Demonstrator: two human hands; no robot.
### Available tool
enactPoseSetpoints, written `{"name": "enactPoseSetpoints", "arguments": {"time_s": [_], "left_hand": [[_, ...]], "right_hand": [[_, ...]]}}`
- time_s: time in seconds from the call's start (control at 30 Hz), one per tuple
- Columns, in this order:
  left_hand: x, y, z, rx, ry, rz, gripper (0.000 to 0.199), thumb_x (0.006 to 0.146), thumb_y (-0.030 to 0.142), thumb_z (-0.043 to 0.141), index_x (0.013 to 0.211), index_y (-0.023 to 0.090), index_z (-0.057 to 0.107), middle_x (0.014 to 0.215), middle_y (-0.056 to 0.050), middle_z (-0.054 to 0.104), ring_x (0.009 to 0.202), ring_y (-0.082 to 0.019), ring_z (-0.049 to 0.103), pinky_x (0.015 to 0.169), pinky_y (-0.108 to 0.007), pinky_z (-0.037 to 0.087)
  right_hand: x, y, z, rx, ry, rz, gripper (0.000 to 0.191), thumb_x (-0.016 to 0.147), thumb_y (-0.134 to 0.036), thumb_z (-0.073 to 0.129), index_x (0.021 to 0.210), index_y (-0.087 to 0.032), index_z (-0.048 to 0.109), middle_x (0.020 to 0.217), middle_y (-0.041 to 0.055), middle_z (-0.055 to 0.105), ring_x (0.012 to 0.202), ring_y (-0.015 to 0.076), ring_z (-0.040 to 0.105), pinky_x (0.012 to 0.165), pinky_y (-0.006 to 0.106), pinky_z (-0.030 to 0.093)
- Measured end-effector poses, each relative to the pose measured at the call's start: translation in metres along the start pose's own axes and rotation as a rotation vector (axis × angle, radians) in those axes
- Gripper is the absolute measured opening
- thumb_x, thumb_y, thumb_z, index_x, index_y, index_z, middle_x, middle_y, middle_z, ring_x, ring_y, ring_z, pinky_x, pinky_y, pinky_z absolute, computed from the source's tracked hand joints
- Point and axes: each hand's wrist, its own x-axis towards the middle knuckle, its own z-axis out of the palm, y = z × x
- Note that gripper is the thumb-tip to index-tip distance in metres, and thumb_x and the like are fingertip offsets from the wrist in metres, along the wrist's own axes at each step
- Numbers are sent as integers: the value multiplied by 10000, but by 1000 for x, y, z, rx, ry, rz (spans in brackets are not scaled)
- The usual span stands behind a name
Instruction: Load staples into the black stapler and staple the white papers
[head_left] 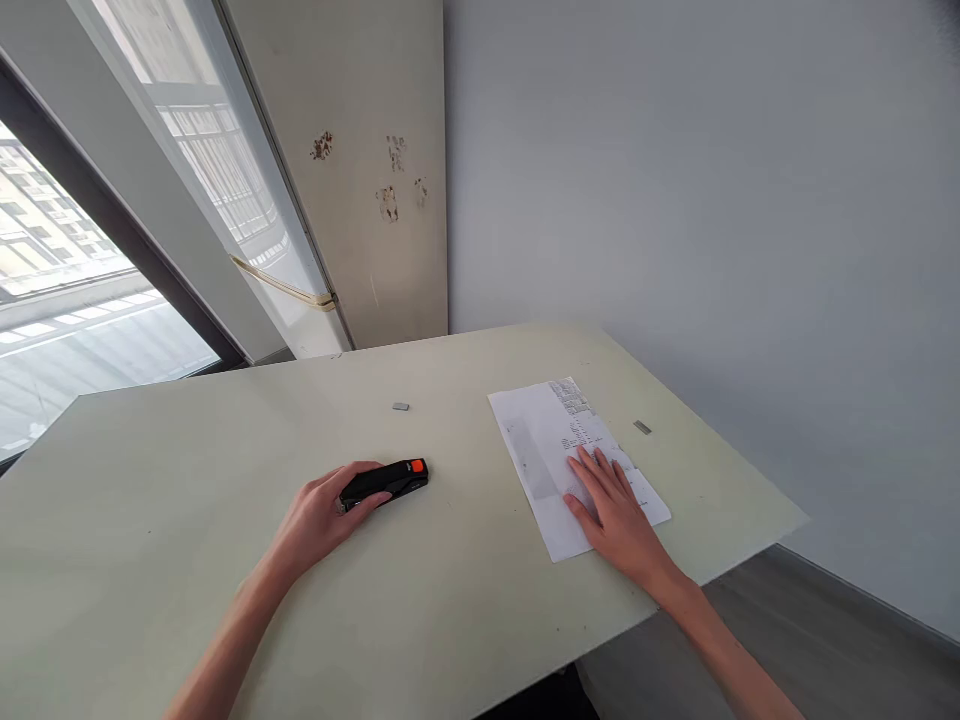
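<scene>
My left hand (pixel 327 508) is closed round the rear part of a black stapler (pixel 390 483) with an orange-red patch at its front end. The stapler lies level on or just over the table, its front toward the right. My right hand (pixel 611 505) rests flat with fingers spread on the white printed paper (pixel 529 430), covering its lower right part. Whether the paper is one sheet or more, I cannot tell. A small grey strip of staples (pixel 401 406) lies beyond the stapler. Another staple strip (pixel 643 427) sits to the right of the paper.
The pale table (pixel 225 450) spreads under both hands, its near right edge beneath my right forearm. A grey wall (pixel 675 180) runs along its right side. Behind the table stands a fridge-like cabinet (pixel 375 260) with rusty spots. A window (pixel 67 260) is at the left.
</scene>
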Motion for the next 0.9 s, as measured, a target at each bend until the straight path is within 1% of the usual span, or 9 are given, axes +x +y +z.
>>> {"name": "enactPoseSetpoints", "arguments": {"time_s": [0.07,0.17,0.27,0.4,0.53,0.63,0.73,0.83,0.9], "left_hand": [[-3,-9,1,-19,24,-14,564,917,689,639,1347,324,633,1175,-29,773,827,-227,721,776,-323,570],[-8,-23,4,-35,59,-16,602,868,669,710,1354,322,635,1225,-41,753,1070,-285,718,903,-358,562],[-11,-29,8,-63,72,-10,527,885,636,702,1293,304,677,1196,-42,749,1080,-282,712,916,-358,554],[-9,-23,14,-109,73,-24,453,920,576,680,1274,293,688,1180,-41,737,1086,-270,700,930,-354,538],[-7,-19,19,-158,93,-47,443,908,536,703,1278,293,684,1204,-46,732,1115,-279,686,951,-373,524],[-8,-21,20,-206,101,-62,497,870,515,753,1304,289,668,1212,-56,740,1104,-293,688,963,-399,524],[-11,-24,16,-325,78,-23,565,858,481,782,1366,282,633,1282,-79,732,1172,-312,674,1051,-438,496],[-13,-25,10,-540,91,50,547,949,525,682,1424,265,604,1391,-114,689,1290,-328,623,1120,-450,451],[-13,-28,7,-663,174,35,536,1018,605,544,1405,242,624,1423,-130,670,1335,-329,593,1127,-447,440]], "right_hand": [[2,-12,-2,90,46,10,563,1092,-496,423,1613,-283,413,1724,59,367,1635,302,220,1322,624,222],[12,-43,-3,300,26,23,480,1087,-472,445,1542,-324,484,1672,45,453,1591,282,340,1269,574,372],[35,-80,5,498,-75,-26,407,1078,-455,474,1464,-347,546,1627,39,505,1522,268,454,1186,517,485],[72,-128,30,679,-138,-117,360,1068,-417,492,1396,-314,598,1498,63,618,1402,255,571,1132,475,513],[99,-162,55,815,-169,-14,324,1063,-438,483,1281,-266,649,1371,84,691,1256,248,659,957,406,584],[106,-175,71,888,-160,-11,313,1071,-439,459,1201,-247,669,1268,81,730,1178,231,692,993,398,559],[104,-180,81,926,-132,-2,335,1088,-451,417,1179,-241,660,1180,71,751,1070,212,726,997,386,549],[101,-180,86,885,-125,21,359,1095,-477,397,1186,-247,657,1178,70,754,1022,214,732,969,385,546],[99,-180,87,856,-135,25,376,1099,-491,388,1189,-251,663,1195,73,752,1035,221,726,970,393,543]]}}
